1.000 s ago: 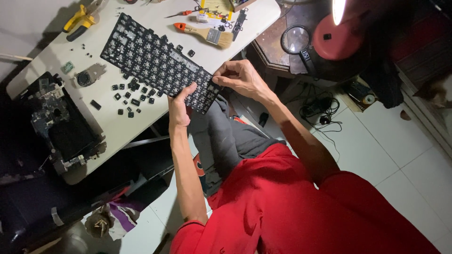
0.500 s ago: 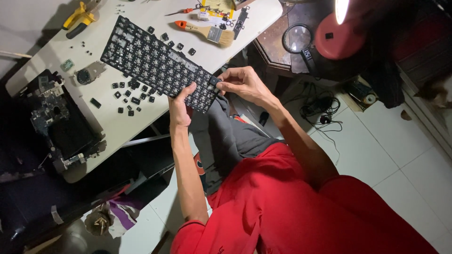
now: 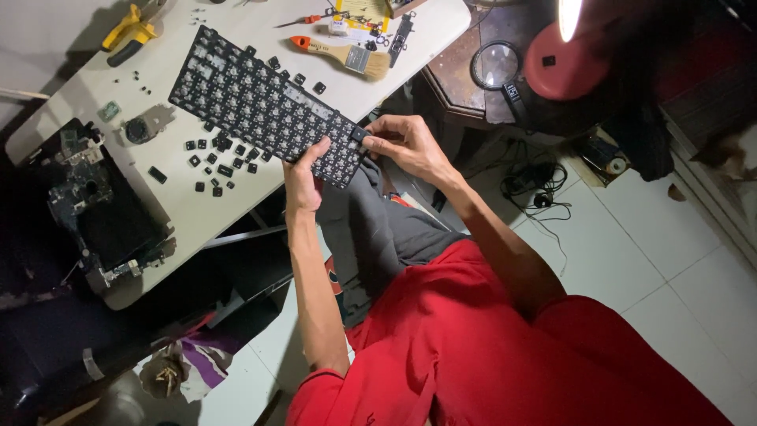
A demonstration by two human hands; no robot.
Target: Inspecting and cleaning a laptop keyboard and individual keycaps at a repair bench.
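Two hands are working one black keyboard panel (image 3: pixel 260 102), which is lying slantwise with its far end over the white counter (image 3: pixel 197 213) and its near corner jutting past the counter edge. Left hand (image 3: pixel 303 177) is gripping that near corner from below, thumb curled over the keys; right hand (image 3: pixel 406 143) is pinching narrowly at a single black keycap (image 3: pixel 359 135) on the panel's end edge. Panel is looking thin, light and fairly stiff, though likely to flex if levered by one corner, so holding along the long edges seems safest; keycaps are looking small, brittle-clipped and easy to drop. Roughly a dozen loose keycaps (image 3: pixel 214 162) are sitting scattered on the counter just beside the panel, with a few more near its far long edge; exact count is uncertain. One paintbrush (image 3: pixel 343 55), one yellow-handled tool (image 3: pixel 130 31), one screwdriver (image 3: pixel 303 20), one magnifying glass (image 3: pixel 497 67), one red lamp (image 3: pixel 564 55) and one stripped circuit assembly (image 3: pixel 87 197) are lying around.
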